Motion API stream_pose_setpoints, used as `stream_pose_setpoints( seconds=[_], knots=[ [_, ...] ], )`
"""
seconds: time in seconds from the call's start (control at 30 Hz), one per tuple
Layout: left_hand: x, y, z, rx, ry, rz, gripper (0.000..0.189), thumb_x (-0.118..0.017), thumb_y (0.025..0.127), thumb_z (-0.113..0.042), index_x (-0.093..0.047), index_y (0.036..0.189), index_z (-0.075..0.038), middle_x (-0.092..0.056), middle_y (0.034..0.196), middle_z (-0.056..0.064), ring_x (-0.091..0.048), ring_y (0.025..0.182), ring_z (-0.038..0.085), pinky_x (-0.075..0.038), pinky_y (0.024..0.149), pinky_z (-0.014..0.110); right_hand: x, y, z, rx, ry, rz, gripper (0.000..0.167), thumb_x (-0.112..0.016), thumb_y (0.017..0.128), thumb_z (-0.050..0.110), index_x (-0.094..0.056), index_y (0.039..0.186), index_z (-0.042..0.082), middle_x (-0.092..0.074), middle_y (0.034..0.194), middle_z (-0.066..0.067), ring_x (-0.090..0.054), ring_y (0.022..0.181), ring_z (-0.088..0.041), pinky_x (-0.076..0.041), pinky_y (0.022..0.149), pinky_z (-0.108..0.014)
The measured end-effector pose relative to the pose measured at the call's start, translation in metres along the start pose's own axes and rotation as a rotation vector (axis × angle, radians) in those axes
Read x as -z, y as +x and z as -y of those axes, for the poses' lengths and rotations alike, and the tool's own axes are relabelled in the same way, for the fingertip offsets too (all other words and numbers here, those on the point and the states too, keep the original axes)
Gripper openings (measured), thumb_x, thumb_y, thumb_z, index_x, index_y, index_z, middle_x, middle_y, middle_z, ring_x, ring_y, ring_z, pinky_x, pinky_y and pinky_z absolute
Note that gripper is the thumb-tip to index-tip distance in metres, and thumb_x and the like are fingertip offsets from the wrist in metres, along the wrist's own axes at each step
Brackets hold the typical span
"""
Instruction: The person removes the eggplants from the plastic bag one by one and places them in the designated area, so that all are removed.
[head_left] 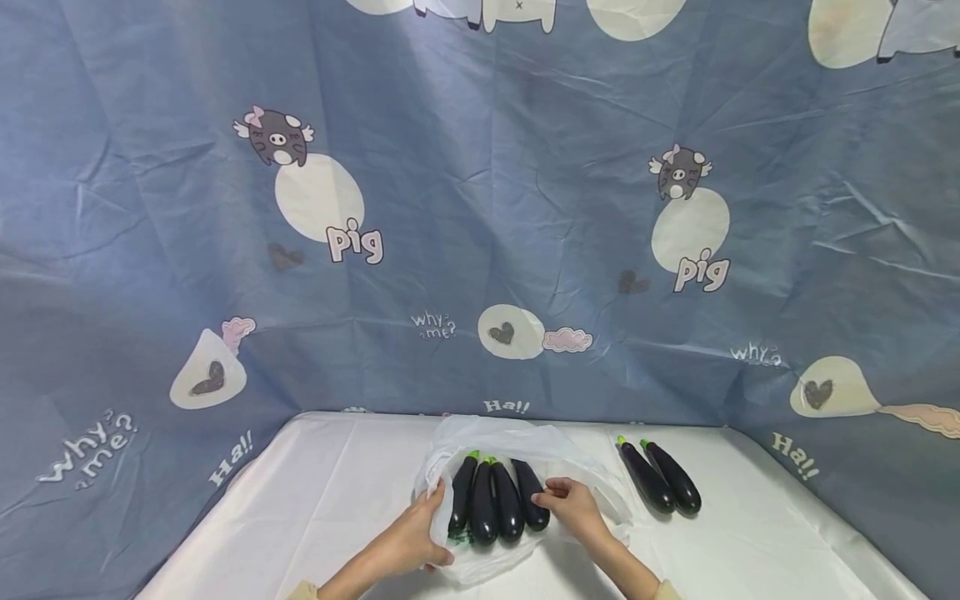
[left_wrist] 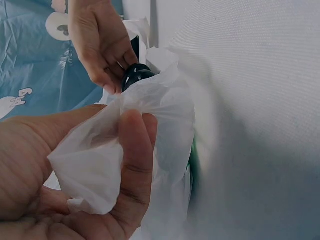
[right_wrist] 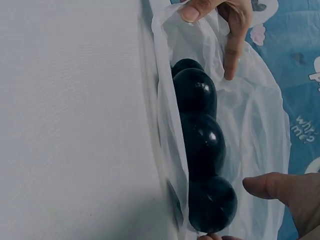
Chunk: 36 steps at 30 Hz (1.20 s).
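A thin white plastic bag (head_left: 487, 433) lies on the table with its mouth spread toward me. Inside it, several dark eggplants (head_left: 483, 504) with green stem ends lie side by side. My left hand (head_left: 412, 533) holds the bag's left rim, and the film passes between thumb and fingers (left_wrist: 135, 160). My right hand (head_left: 573, 504) is at the rightmost eggplant (right_wrist: 212, 205) in the bag. Its thumb (right_wrist: 270, 186) stands apart from the skin, while the fingertips (right_wrist: 215, 237) are close under the eggplant, mostly out of frame.
Two more eggplants (head_left: 660, 479) lie together on the white-covered table (head_left: 757, 533), right of the bag. A blue cloth (head_left: 450, 208) with pig prints hangs behind the table and along both sides.
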<state>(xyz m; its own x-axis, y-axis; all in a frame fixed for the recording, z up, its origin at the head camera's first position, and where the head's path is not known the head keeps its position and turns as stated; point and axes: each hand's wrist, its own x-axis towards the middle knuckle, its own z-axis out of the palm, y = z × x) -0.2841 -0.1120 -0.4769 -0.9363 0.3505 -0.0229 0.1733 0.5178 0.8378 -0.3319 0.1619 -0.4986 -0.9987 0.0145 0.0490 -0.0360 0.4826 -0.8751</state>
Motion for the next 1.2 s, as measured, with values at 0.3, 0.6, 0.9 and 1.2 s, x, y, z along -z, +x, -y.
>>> stream_pose_setpoints(
  seconds=[0.3, 0.6, 0.9, 1.2],
  knots=[
    [-0.001, 0.0, 0.001, -0.008, -0.012, 0.001, 0.109, -0.081, 0.063, -0.001, -0.015, 0.149, 0.012, -0.006, 0.146, 0.048, -0.06, 0.071, 0.021, -0.056, 0.046, 0.028, -0.007, 0.004, -0.007, 0.065, -0.066, -0.009, 0.06, -0.078, 0.073, 0.035, -0.065, 0.106, -0.013, -0.069, 0.09, -0.015, -0.064, 0.082, -0.021, -0.056, 0.072, -0.035],
    [-0.002, 0.001, 0.001, -0.005, 0.004, -0.004, 0.108, -0.082, 0.062, -0.003, -0.017, 0.148, 0.012, -0.009, 0.146, 0.049, -0.062, 0.078, 0.025, -0.056, 0.047, 0.028, -0.007, 0.006, -0.007, 0.01, -0.084, 0.002, 0.049, -0.077, 0.074, 0.027, -0.067, 0.105, -0.009, -0.071, 0.095, -0.016, -0.066, 0.087, -0.025, -0.056, 0.075, -0.038],
    [-0.002, 0.001, 0.001, 0.0, 0.004, -0.004, 0.108, -0.081, 0.063, -0.002, -0.017, 0.148, 0.012, -0.01, 0.147, 0.047, -0.062, 0.081, 0.026, -0.056, 0.046, 0.029, -0.001, 0.007, -0.01, -0.042, -0.063, 0.022, 0.044, -0.075, 0.077, 0.026, -0.068, 0.105, -0.007, -0.071, 0.097, -0.015, -0.065, 0.09, -0.023, -0.055, 0.076, -0.036],
    [-0.002, 0.001, 0.0, 0.002, 0.001, -0.002, 0.108, -0.081, 0.063, -0.002, -0.017, 0.148, 0.013, -0.01, 0.146, 0.048, -0.062, 0.081, 0.026, -0.056, 0.047, 0.028, 0.004, 0.001, -0.01, -0.057, -0.06, 0.023, 0.038, -0.072, 0.078, 0.023, -0.069, 0.102, -0.006, -0.072, 0.095, -0.013, -0.065, 0.09, -0.022, -0.055, 0.077, -0.037]
  ],
)
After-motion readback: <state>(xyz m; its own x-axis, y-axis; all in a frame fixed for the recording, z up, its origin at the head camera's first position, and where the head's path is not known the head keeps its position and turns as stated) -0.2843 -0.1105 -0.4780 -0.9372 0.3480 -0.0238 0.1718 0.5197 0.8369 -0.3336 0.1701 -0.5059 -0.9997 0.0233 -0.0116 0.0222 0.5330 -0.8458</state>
